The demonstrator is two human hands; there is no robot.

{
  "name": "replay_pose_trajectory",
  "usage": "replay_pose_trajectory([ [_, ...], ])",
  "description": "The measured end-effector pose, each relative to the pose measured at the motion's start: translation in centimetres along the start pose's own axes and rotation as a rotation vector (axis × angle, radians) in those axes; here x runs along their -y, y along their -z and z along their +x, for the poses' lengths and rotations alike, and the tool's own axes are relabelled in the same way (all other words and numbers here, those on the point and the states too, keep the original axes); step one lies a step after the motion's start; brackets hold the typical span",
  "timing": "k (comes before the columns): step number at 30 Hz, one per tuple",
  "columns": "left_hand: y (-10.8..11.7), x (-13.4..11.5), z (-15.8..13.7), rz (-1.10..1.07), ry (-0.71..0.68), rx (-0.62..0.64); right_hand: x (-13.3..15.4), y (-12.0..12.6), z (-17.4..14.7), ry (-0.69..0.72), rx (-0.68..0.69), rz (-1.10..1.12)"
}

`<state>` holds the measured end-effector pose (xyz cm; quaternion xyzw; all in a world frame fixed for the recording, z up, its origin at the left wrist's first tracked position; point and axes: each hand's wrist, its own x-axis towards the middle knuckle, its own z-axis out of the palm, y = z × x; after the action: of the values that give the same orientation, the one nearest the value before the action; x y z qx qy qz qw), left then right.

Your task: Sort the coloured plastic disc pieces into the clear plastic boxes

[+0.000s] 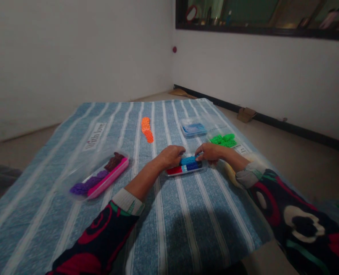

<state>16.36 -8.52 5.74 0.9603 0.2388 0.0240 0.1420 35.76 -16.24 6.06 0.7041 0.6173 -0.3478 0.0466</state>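
Note:
A small clear plastic box [186, 173] lies in front of me, with red, pale blue and dark blue sections along its near side. Behind these is a bright blue bumpy strip [188, 160]. At the strip's left end my left hand [171, 157] is closed, its fingertips bent down against it and partly hidden. My right hand [211, 152] pinches the right end of the strip. Just behind the right hand are bright green bumpy pieces [223, 140] in a clear container. An orange bumpy strip [147, 130] lies alone on the striped cloth [146, 229].
To the left, an open clear case [72, 179] holds a pink tray [109, 179] with purple [87, 185] and brown [114, 161] bumpy pieces. A blue-filled clear box [194, 129] sits behind the hands. A "With love" label [95, 136] lies far left.

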Motion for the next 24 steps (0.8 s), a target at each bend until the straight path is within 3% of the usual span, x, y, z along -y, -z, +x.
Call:
replay_pose_trajectory([
  [5, 0.5, 1.2, -0.6, -0.015, 0.020, -0.022, 0.7, 0.8, -0.7, -0.006, -0.046, -0.003],
  [8, 0.4, 1.5, -0.9, -0.015, 0.018, -0.001, 1.5, 1.5, -1.3, 0.001, -0.100, -0.145],
  [12, 0.2, 1.4, -1.2, -0.023, 0.005, 0.014, 3.2, 1.8, -1.9, 0.023, -0.370, -0.482],
  [15, 0.1, 1.2, -1.2, -0.010, 0.007, 0.025, 4.3, 1.6, -2.1, 0.063, -0.494, -0.554],
  [20, -0.1, 0.8, -1.5, 0.044, 0.003, 0.057, 4.7, 1.1, -1.6, 0.245, -0.462, -0.538],
  [24, -0.4, 0.8, -1.7, 0.024, 0.008, 0.021, 4.2, 0.2, -1.0, 0.305, -0.388, -0.537],
])
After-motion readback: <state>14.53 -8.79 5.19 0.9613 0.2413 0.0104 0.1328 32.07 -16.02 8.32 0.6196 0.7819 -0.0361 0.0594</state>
